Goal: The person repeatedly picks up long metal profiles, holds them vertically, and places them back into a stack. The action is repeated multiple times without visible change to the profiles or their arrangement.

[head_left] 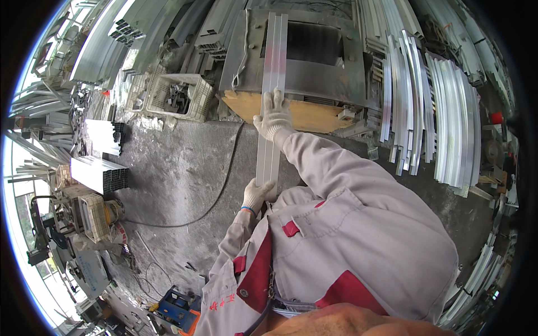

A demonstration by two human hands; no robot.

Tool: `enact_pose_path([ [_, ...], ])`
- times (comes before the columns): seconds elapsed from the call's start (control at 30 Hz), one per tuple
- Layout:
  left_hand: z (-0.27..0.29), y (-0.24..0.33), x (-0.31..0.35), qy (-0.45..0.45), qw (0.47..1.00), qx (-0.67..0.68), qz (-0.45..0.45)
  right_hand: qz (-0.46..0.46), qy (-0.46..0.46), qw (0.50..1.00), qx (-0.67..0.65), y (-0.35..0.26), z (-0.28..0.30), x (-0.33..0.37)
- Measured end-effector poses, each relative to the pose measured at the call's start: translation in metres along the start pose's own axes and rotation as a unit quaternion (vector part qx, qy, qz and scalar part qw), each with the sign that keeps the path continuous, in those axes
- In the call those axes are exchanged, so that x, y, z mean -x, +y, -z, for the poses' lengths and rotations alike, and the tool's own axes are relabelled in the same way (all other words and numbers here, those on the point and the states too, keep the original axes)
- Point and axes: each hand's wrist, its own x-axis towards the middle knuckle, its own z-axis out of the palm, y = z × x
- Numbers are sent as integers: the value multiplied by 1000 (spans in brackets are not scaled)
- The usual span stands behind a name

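Note:
A long silver aluminium profile (268,152) with lengthwise grooves runs straight ahead of me, its far part over a dark metal workbench (314,75). At its near end, close to my body, my left hand (256,196) in a white knit glove is closed around the profile. Farther along, my right hand (275,115), also gloved, lies on top of the profile near the bench's front edge. Its fingers are stretched forward and the thumb sticks out to the left. The underside of the profile is hidden.
A wooden board (291,111) fronts the bench, beside a dark rectangular opening (315,43). Stacked profiles (457,120) lie to the right, and bundles (101,175) to the left. A plastic crate (179,95) holds offcuts. A black cable (221,193) crosses the floor.

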Motion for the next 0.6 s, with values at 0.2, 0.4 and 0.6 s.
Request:
enact_pose_path([
  [0.2,-25,83,-62,-7,998,-58,-28,-19,-32,999,2,11,40,-95],
  [0.4,-54,178,-110,4,997,-77,-14,-24,14,999,23,23,61,-186],
  [0.6,-72,217,-140,2,997,-78,-5,-11,57,996,64,33,70,-237],
])
